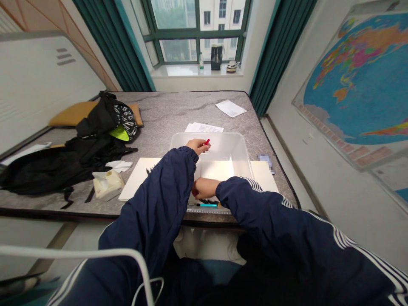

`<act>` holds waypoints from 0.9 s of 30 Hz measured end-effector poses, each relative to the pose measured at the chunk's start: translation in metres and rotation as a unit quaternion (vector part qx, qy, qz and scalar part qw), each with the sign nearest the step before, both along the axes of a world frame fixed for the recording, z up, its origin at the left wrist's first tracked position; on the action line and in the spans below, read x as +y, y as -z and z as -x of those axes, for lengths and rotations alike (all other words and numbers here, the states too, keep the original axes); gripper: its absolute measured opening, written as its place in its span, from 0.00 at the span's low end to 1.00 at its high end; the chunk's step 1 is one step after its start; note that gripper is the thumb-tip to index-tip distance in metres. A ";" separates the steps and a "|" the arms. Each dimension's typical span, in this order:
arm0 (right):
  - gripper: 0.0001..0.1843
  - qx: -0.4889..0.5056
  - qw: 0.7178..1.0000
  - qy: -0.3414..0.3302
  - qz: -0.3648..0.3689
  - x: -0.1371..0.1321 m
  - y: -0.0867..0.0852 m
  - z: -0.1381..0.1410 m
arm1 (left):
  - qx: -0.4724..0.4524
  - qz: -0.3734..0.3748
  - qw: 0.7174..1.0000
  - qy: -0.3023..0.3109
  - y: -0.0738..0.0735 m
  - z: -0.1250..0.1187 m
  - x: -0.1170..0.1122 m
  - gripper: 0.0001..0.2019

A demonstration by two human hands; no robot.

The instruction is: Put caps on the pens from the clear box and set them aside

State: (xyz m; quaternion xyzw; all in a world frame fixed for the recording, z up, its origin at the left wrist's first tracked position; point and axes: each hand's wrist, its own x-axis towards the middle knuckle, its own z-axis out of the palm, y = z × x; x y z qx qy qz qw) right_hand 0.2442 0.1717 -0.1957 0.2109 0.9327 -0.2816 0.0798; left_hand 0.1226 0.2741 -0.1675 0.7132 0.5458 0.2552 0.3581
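A clear plastic box stands in front of me on a white board. My left hand is over the far left part of the box, its fingers closed on a small red stick-like thing. Lower down, my right hand is near the left side of the box with its fingers curled; whatever they hold is hidden. Close to it, along the near side of the box, lie a light-blue pen and several dark pens. Dark pens also lie on the board, partly behind my left sleeve.
A tissue pack and a black backpack lie to the left on the grey mattress. White papers lie beyond the box. A white cable crosses the lower left. The window sill holds a bottle and a black bag.
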 end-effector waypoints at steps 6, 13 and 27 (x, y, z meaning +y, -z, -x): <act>0.06 0.241 0.927 0.278 -0.073 0.042 -0.029 -0.021 | 0.070 0.038 0.996 -0.034 0.010 0.005 0.007 0.14; 0.11 0.357 0.798 0.476 -0.100 0.075 -0.027 -0.049 | 0.047 0.093 0.994 -0.022 0.024 0.006 0.014 0.14; 0.16 0.316 0.830 0.435 -0.145 0.071 -0.031 -0.048 | -0.022 0.075 0.996 0.044 0.019 0.001 0.011 0.15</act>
